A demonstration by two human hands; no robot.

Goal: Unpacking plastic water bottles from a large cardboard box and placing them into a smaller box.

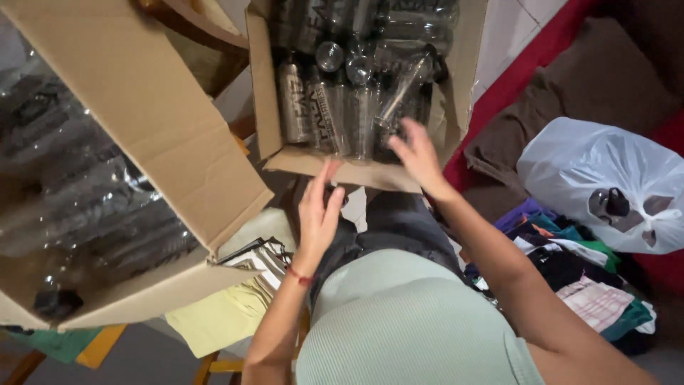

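Head view: left hand [318,214] fingers spread, open grip near a small dark cap [335,194], contact unclear. Right hand [417,158] spread at box [265,100] front edge, over clear bottles [335,107]. White bag [605,178] right.

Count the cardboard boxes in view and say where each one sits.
2. One cardboard box full of clear bottles lies ahead, by the right hand. A second, bigger box of bottles is at the left. Others may lie out of frame.
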